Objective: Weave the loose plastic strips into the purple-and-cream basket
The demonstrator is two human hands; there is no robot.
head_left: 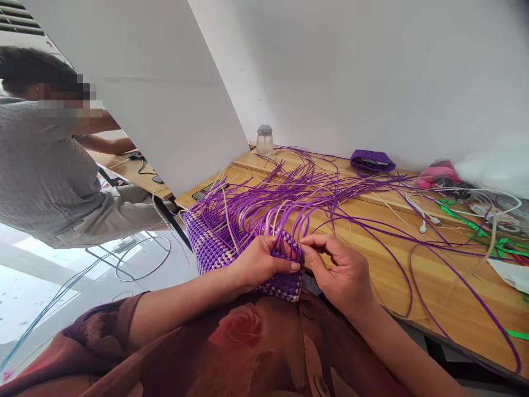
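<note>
Clasping the woven piece [285,286], lower centre, in left hand [257,262], apparently for steadiness, while pinching at purple strands [301,220] with right hand [347,271].

Looks like a small handicraft wkshp: wooden worktable [380,273] w/ loose purple & cream strands [289,190] spread across it, part-woven piece [210,242] at its edge, green strips [500,243] etc. at the R end. White partition [144,82] splits off the next wkstn, w/ another person [45,165] seated at a 2nd wooden table [124,168].
</note>
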